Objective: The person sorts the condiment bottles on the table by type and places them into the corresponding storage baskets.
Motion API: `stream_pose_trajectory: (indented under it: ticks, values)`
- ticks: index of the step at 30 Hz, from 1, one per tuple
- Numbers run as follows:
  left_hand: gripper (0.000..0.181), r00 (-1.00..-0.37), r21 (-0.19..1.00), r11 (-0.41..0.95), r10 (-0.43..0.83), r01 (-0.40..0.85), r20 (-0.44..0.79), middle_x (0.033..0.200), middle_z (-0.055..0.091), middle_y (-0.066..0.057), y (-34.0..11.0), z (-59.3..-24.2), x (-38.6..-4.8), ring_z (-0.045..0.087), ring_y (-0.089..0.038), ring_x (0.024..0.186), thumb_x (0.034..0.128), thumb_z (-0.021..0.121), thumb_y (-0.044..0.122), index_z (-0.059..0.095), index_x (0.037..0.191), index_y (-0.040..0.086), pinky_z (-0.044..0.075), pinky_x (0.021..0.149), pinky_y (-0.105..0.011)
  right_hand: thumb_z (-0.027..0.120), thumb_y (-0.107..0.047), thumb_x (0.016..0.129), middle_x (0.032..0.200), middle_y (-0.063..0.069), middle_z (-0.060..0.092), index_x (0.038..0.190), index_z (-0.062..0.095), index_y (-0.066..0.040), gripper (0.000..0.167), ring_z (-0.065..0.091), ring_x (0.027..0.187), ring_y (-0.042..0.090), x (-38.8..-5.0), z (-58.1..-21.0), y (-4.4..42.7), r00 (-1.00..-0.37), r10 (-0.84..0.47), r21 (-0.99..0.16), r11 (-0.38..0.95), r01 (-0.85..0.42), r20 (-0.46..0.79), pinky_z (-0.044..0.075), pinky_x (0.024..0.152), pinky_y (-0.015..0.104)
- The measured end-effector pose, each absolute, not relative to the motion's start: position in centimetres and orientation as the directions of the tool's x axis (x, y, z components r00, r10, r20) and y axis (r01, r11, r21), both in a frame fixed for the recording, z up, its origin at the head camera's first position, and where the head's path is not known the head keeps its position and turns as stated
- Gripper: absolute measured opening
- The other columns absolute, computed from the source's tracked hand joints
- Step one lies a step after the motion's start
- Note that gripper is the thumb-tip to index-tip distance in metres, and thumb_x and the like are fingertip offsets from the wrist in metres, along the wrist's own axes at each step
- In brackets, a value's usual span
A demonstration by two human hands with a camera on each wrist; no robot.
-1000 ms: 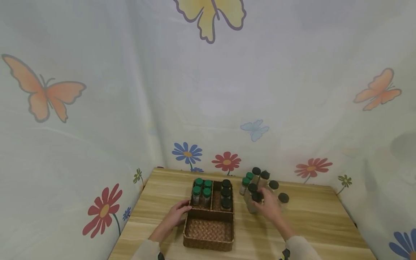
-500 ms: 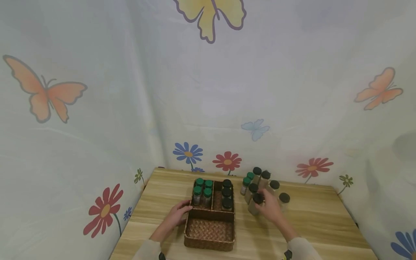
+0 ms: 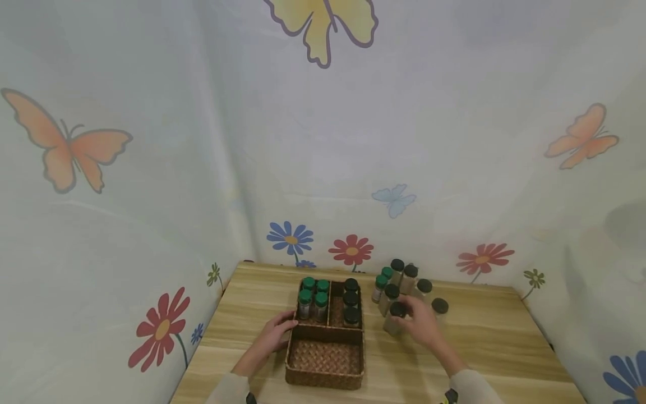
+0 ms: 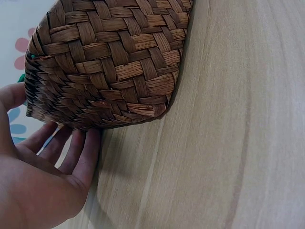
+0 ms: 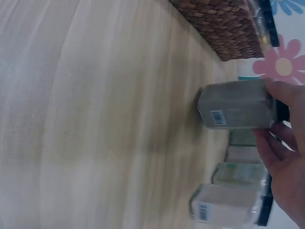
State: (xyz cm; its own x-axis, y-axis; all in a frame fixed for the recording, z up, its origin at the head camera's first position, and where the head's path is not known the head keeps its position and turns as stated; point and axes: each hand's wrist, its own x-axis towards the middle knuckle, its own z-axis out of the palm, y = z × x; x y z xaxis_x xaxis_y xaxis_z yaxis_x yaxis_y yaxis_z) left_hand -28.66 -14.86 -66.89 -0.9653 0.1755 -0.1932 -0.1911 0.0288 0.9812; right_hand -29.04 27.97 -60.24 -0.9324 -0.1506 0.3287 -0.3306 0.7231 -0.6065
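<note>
Brown woven basket (image 4: 109, 57); black-lidded, flat-sided jar (image 5: 238, 105) in right grip (image 3: 421, 322).

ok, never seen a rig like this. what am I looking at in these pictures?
No machine here: a person works barehanded, so each grip is simply a hand. The wide picture is from a camera worn on the head, looking forward and down. The other two are from cameras on the wrists, each showing that side's work up close.

On the table sits a woven basket with three sections. One back section holds four green-capped jars, the other three black-capped jars. Loose jars with green or black caps stand to the right.

The left grip touches the basket's side. The right grip holds another jar near its black cap; I can't tell whether it is off the table.
</note>
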Motion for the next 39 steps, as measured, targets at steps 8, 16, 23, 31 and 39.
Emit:
stream_pose_trajectory:
  ticks: [8,16,23,31,39]
  values:
    - [0.058,-0.969,0.982,0.005,0.156,-0.191,-0.190,0.156,0.047,-0.030,-14.7,-67.3,-28.7,0.044,-0.047,0.144,0.1080,0.062,0.025,0.046,0.156,-0.003,0.057,0.101,-0.056,0.090,-0.015,0.086,0.111,0.006,0.069,0.121,0.072,-0.004,0.041,0.068,0.101,0.026,-27.7,-56.4,27.8,-0.890,-0.316,-0.531,0.717,-0.451,0.330,0.062,0.087,0.045]
    - [0.058,-0.970,0.983,0.008,0.163,-0.182,-0.181,0.156,0.046,-0.032,-14.8,-67.3,-28.5,0.044,-0.047,0.144,0.1082,0.061,0.024,0.045,0.156,-0.005,0.057,0.101,-0.056,0.088,-0.033,0.090,0.118,-0.003,0.071,0.128,0.071,-0.012,0.046,0.069,0.103,0.018,-25.8,-51.2,24.9,-0.871,-0.412,-0.555,0.673,-0.489,0.267,0.061,0.089,0.037]
    - [0.059,-0.969,0.984,0.003,0.168,-0.180,-0.178,0.157,0.044,-0.031,-14.7,-67.2,-28.6,0.045,-0.046,0.143,0.1088,0.060,0.024,0.044,0.156,-0.005,0.057,0.102,-0.055,0.084,-0.033,0.094,0.115,-0.001,0.070,0.127,0.070,-0.011,0.042,0.070,0.105,0.020,-24.6,-49.9,20.0,-0.801,-0.553,-0.632,0.541,-0.555,0.230,0.061,0.091,0.039]
    - [0.057,-0.969,0.982,0.001,0.161,-0.190,-0.187,0.159,0.043,-0.030,-14.7,-67.5,-28.8,0.044,-0.046,0.144,0.1090,0.060,0.023,0.045,0.156,-0.005,0.057,0.101,-0.054,0.081,-0.032,0.097,0.115,-0.004,0.068,0.131,0.069,-0.014,0.040,0.065,0.099,0.011,-24.3,-52.3,14.7,-0.752,-0.627,-0.608,0.521,-0.599,0.203,0.059,0.084,0.035]
    - [0.055,-0.970,0.981,0.000,0.146,-0.194,-0.192,0.154,0.050,-0.028,-14.6,-67.5,-28.8,0.049,-0.042,0.141,0.1084,0.062,0.025,0.049,0.154,-0.004,0.057,0.101,-0.055,0.080,-0.031,0.097,0.119,-0.006,0.067,0.132,0.068,-0.013,0.042,0.065,0.107,0.007,-25.2,-55.9,11.4,-0.747,-0.633,-0.645,0.488,-0.588,0.202,0.059,0.092,0.032]
